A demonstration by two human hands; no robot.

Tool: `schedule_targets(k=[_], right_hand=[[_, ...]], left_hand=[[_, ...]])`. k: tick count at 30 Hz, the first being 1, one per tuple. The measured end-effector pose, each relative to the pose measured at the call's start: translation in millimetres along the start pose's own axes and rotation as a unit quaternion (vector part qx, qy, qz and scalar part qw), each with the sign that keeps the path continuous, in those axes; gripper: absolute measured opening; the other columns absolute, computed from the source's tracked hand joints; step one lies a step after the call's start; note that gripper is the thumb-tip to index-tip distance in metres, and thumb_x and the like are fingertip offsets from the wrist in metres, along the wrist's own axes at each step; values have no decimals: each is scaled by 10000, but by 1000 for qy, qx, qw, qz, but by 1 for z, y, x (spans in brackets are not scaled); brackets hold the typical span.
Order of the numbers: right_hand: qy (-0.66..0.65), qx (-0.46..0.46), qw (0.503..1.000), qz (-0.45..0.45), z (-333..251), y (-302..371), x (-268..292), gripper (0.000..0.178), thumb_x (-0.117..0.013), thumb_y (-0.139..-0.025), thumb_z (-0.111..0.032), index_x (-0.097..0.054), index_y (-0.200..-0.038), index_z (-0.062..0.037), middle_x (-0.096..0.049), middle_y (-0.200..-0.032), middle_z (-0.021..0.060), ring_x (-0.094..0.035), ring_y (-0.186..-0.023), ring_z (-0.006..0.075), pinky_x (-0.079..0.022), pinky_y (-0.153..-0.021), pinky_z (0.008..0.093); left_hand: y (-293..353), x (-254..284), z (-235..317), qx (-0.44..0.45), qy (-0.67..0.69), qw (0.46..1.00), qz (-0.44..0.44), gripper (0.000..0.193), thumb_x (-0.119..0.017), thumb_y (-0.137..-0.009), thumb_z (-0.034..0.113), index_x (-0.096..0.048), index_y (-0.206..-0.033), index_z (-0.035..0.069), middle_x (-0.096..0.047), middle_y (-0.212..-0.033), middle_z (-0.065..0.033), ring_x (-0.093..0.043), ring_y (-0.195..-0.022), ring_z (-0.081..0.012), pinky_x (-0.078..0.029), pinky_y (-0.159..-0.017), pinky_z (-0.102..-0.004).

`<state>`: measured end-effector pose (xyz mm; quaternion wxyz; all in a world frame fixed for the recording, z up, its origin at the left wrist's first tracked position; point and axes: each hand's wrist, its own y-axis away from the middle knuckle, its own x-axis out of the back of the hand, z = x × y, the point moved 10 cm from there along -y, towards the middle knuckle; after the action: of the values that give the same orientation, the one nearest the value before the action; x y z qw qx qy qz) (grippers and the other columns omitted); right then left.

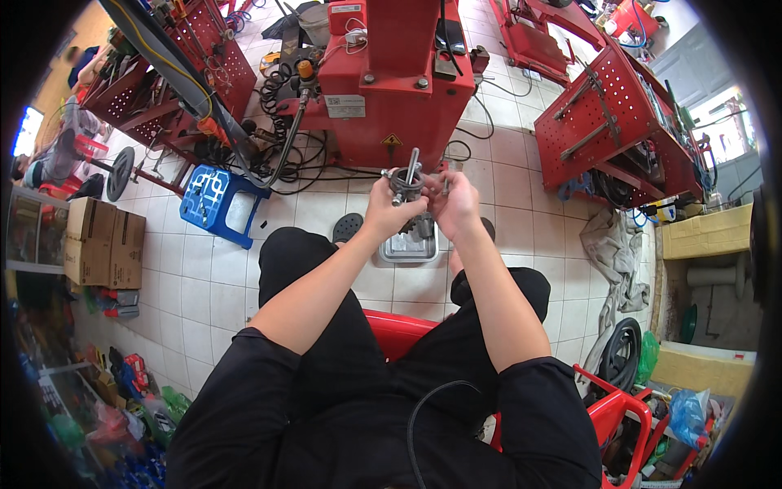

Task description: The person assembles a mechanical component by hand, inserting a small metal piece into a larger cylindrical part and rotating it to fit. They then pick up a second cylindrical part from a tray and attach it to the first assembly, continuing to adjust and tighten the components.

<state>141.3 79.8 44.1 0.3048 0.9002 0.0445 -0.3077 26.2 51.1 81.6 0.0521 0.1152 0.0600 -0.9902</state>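
Observation:
In front of my knees, my left hand (388,215) is closed round a round grey metal part (405,186) with a straight rod standing up from it. Close beside it on the right is my right hand (454,200), its fingers drawn together at the part's edge; a small grey bit shows between them, too small to name. Below both hands a shallow silver metal tray (399,254) sits on the tiled floor. Another dark grey metal piece (424,226) shows above the tray, partly hidden by my hands.
Straight ahead stands a red machine (391,106) with black hoses at its left. A blue plastic stool (213,200) is to the left, near cardboard boxes (102,244). A red perforated tool cart (611,122) stands right. At far left another person (61,155) is partly visible.

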Motion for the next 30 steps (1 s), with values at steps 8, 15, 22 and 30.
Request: schedule_targets(k=[8, 15, 22, 30], right_hand=[[111, 137, 984, 19, -2, 9, -11, 177, -433, -896, -157, -530, -943, -16, -551, -876, 69, -534, -850, 175, -415, -766, 305], [156, 149, 976, 8, -2, 8, -12, 181, -396, -900, -144, -497, -949, -2, -545, -945, 93, -537, -965, 194, -399, -870, 320], [164, 159, 973, -19, 0, 10, -24, 166, -426, -946, -174, -515, -984, -40, -565, -865, 40, -514, -829, 132, -403, -786, 287], [359, 206, 907, -82, -27, 12, -36, 213, -494, -935, -191, -562, -963, 9, -619, -876, 75, -560, -795, 103, -446, -719, 245]], left_hand=[[1, 11, -25, 55, -14, 997, 47, 257, -718, -659, 78, -613, -888, 23, -644, -767, -17, -585, -668, -80, -476, -627, -251], [2, 8, -22, 63, -21, 997, 31, 175, -693, -715, 44, -642, -882, 30, -640, -788, -4, -583, -702, -81, -463, -662, -236], [8, 15, -37, 150, 102, 979, 94, 160, -719, -712, 92, -637, -844, 51, -644, -776, -23, -593, -653, -102, -485, -613, -260], [5, 22, -43, 189, 244, 946, 101, 161, -714, -765, 132, -616, -863, 50, -627, -763, -35, -613, -664, -124, -511, -608, -270]])
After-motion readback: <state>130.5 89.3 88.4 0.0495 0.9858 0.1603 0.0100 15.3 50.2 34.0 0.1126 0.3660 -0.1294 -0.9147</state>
